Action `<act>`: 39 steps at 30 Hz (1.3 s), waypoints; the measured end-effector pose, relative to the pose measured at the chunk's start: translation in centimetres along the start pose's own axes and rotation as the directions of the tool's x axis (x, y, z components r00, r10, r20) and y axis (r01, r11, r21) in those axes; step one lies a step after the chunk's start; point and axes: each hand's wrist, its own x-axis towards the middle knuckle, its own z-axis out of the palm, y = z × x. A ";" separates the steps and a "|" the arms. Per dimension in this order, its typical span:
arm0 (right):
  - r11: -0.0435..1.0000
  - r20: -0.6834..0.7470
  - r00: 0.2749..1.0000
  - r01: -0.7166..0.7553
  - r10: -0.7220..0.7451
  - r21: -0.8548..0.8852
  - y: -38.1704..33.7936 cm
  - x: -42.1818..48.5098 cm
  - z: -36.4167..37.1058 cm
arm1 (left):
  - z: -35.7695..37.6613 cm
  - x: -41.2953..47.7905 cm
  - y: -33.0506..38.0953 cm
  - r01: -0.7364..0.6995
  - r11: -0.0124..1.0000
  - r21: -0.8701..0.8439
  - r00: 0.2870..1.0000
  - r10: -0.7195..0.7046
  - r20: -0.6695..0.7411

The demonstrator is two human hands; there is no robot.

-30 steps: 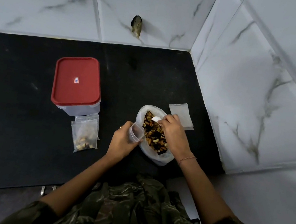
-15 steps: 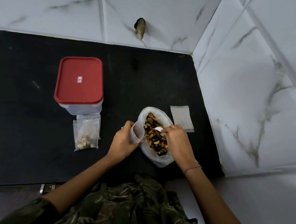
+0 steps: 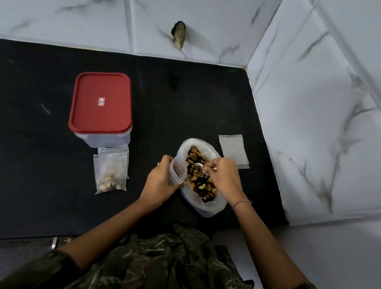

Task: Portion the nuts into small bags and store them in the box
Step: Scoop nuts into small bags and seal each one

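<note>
Centrally, left hand (image 3: 158, 184) grip clamped on small bag (image 3: 178, 172), right hand (image 3: 223, 177) pinching scoop (image 3: 198, 166), wall (image 3: 309, 137) nearby.

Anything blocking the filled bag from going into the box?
Yes: the red lid sits closed on the box, covering its opening. The filled bag lies on the counter just in front of the box; nothing else stands between them.

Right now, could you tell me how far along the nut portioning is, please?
Done: at least one filled small bag lies in front of the red-lidded box. In hand: the left hand holds an open small bag while the right hand works a white scoop in the big bag of nuts. Left: filling it, the empty bags, and boxing everything; the box is shut.
</note>
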 end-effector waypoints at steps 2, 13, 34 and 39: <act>0.983 0.044 0.994 -0.106 0.101 0.149 0.5 0.2 -0.3 | 0.0 0.0 0.0 0.002 1.000 -0.003 1.000 -0.002 0.007; 0.848 0.028 0.963 -0.251 0.269 0.468 1.9 -0.6 -0.8 | -0.3 0.0 -0.1 -0.018 1.000 -0.011 0.999 0.019 0.033; 0.407 0.168 0.958 -0.253 0.234 0.877 -1.0 -3.4 -4.5 | -2.0 1.1 1.7 -0.099 0.994 0.045 0.990 0.103 -0.094; 0.573 0.042 0.985 -0.133 0.170 0.809 -3.9 -3.9 -3.4 | -2.3 1.5 2.6 -0.106 0.990 0.091 0.985 0.117 -0.130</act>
